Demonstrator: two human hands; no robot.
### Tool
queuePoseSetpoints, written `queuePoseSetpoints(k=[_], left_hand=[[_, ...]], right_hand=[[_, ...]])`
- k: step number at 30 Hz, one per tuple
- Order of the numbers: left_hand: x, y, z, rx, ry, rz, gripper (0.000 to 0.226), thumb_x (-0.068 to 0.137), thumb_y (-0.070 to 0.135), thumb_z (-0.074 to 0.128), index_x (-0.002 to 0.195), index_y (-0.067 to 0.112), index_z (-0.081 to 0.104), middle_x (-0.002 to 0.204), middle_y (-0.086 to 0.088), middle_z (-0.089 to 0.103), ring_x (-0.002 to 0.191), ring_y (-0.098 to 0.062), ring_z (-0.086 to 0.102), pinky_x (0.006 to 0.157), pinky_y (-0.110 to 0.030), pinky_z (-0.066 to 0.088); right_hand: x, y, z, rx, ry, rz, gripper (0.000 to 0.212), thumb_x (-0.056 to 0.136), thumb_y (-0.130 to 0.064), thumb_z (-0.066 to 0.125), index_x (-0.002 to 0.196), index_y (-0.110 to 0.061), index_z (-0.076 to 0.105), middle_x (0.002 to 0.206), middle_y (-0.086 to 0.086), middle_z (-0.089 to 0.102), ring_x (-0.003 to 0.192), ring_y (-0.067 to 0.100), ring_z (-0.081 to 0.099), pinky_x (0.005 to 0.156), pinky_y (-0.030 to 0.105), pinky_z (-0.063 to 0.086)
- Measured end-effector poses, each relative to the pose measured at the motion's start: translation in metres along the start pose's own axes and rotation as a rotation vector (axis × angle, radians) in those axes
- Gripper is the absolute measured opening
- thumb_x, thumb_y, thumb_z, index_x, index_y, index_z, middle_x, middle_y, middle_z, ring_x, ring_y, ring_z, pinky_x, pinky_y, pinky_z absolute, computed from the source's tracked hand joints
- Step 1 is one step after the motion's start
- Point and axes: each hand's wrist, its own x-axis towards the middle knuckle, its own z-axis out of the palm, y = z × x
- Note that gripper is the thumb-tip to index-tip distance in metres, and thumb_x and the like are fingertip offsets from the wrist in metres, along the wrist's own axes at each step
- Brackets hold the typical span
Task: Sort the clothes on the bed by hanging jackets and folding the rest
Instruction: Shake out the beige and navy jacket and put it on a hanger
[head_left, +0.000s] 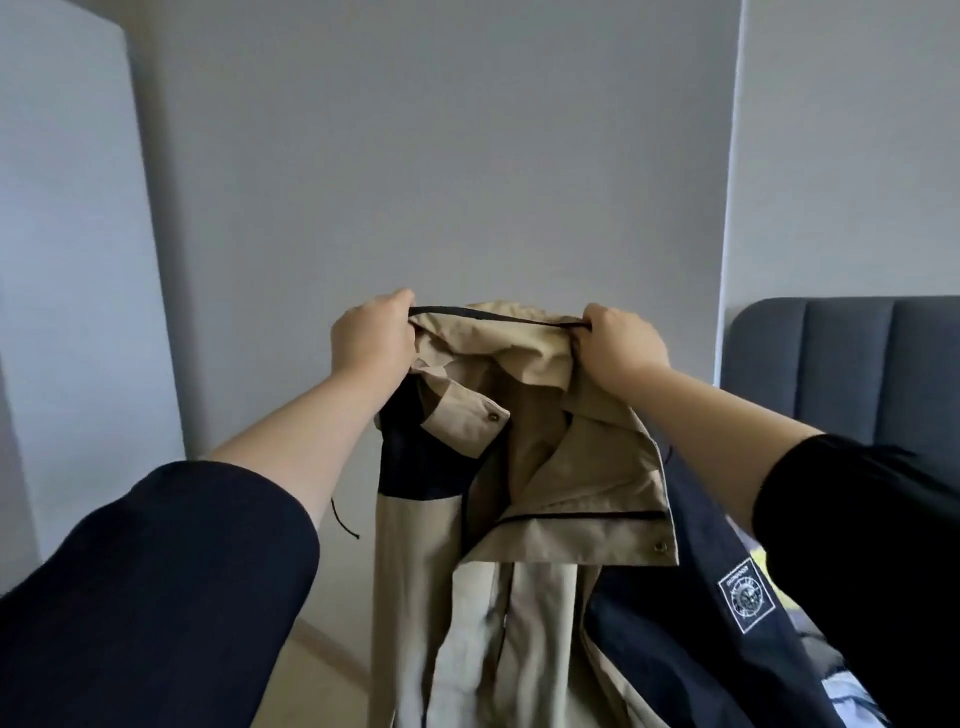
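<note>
A beige jacket (524, 519) with dark navy panels hangs in the air in front of me, its body dropping below the frame. My left hand (371, 338) grips the left side of its collar or hood edge. My right hand (621, 345) grips the right side. A thin black cord (488, 315) runs taut between the two fists along the top edge. A navy sleeve with a white square badge (747, 596) hangs under my right forearm. No hanger is in view.
A plain grey wall (441, 156) fills the space ahead, with a lighter panel at the left. A dark padded headboard (852, 358) stands at the right. Bits of other clothes (852, 696) show at the lower right. Pale floor (311, 670) lies at the bottom left.
</note>
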Motion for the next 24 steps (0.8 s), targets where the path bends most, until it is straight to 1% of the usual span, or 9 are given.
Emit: queuePoseSetpoints(k=[3, 6, 8, 10, 13, 17, 19, 21, 24], left_hand=[[0.001, -0.029, -0.02, 0.061, 0.019, -0.033, 0.01, 0.088, 0.01, 0.047, 0.093, 0.011, 0.055, 0.085, -0.014, 0.063, 0.069, -0.031, 0.046, 0.058, -0.032, 0.033], [-0.001, -0.051, -0.035, 0.093, -0.032, -0.071, 0.012, 0.092, 0.021, 0.05, 0.095, 0.012, 0.056, 0.089, -0.015, 0.064, 0.078, -0.035, 0.053, 0.061, -0.033, 0.033], [-0.004, -0.065, -0.042, 0.095, -0.094, -0.075, 0.017, 0.094, 0.027, 0.049, 0.095, 0.012, 0.058, 0.093, -0.015, 0.064, 0.086, -0.036, 0.056, 0.062, -0.032, 0.034], [-0.008, -0.078, -0.047, 0.076, -0.191, -0.053, 0.02, 0.095, 0.03, 0.048, 0.09, 0.013, 0.06, 0.095, -0.014, 0.064, 0.09, -0.036, 0.057, 0.064, -0.031, 0.035], [-0.014, -0.09, -0.053, 0.018, -0.343, -0.011, 0.025, 0.096, 0.027, 0.048, 0.079, 0.011, 0.057, 0.08, -0.01, 0.058, 0.085, -0.033, 0.056, 0.066, -0.033, 0.039], [-0.017, -0.099, -0.059, -0.146, -0.444, -0.032, 0.03, 0.096, 0.02, 0.049, 0.074, 0.003, 0.06, 0.061, -0.002, 0.046, 0.068, -0.021, 0.044, 0.055, -0.031, 0.026], [-0.018, -0.102, -0.061, -0.227, -0.385, -0.11, 0.03, 0.095, 0.019, 0.05, 0.071, 0.003, 0.058, 0.06, -0.004, 0.045, 0.064, -0.019, 0.041, 0.052, -0.028, 0.026], [-0.021, -0.1, -0.06, -0.337, -0.341, -0.202, 0.03, 0.095, 0.018, 0.048, 0.067, 0.008, 0.055, 0.06, -0.003, 0.044, 0.063, -0.017, 0.039, 0.053, -0.027, 0.026], [-0.028, -0.09, -0.055, -0.619, -0.313, -0.349, 0.031, 0.095, 0.015, 0.05, 0.065, 0.017, 0.057, 0.062, 0.005, 0.051, 0.06, -0.009, 0.044, 0.055, -0.02, 0.033]], right_hand=[[0.007, -0.035, 0.005, 0.171, -0.085, 0.046, 0.017, 0.097, -0.02, 0.043, 0.089, -0.009, 0.051, 0.103, 0.018, 0.061, 0.089, 0.035, 0.055, 0.068, 0.033, 0.039], [0.003, -0.061, 0.01, 0.383, -0.184, 0.042, 0.025, 0.099, -0.024, 0.046, 0.084, -0.006, 0.055, 0.093, 0.015, 0.061, 0.092, 0.032, 0.057, 0.07, 0.029, 0.038], [-0.002, -0.07, 0.016, 0.529, -0.255, 0.08, 0.033, 0.098, -0.028, 0.048, 0.076, -0.005, 0.056, 0.077, 0.007, 0.057, 0.075, 0.025, 0.055, 0.058, 0.027, 0.036], [-0.009, -0.075, 0.019, 0.583, -0.28, 0.14, 0.045, 0.096, -0.037, 0.051, 0.06, -0.009, 0.049, 0.06, 0.003, 0.05, 0.055, 0.017, 0.047, 0.046, 0.027, 0.03], [-0.016, -0.084, 0.023, 0.605, -0.204, 0.158, 0.056, 0.092, -0.04, 0.056, 0.048, -0.012, 0.036, 0.047, 0.001, 0.04, 0.047, 0.017, 0.037, 0.044, 0.028, 0.026], [-0.019, -0.093, 0.021, 0.606, -0.048, 0.076, 0.053, 0.093, -0.032, 0.056, 0.047, -0.013, 0.036, 0.047, 0.002, 0.038, 0.049, 0.019, 0.037, 0.046, 0.03, 0.024], [-0.017, -0.094, 0.016, 0.527, -0.056, 0.019, 0.044, 0.09, -0.029, 0.059, 0.053, -0.008, 0.049, 0.053, 0.004, 0.047, 0.058, 0.023, 0.044, 0.048, 0.029, 0.031], [-0.019, -0.093, 0.013, 0.451, -0.089, 0.011, 0.025, 0.089, -0.029, 0.061, 0.076, -0.009, 0.066, 0.071, 0.004, 0.058, 0.075, 0.024, 0.053, 0.06, 0.028, 0.039], [-0.043, -0.094, 0.016, 0.589, -0.063, -0.001, 0.017, 0.092, -0.026, 0.054, 0.104, -0.019, 0.065, 0.083, -0.001, 0.06, 0.086, 0.02, 0.058, 0.071, 0.025, 0.037]])
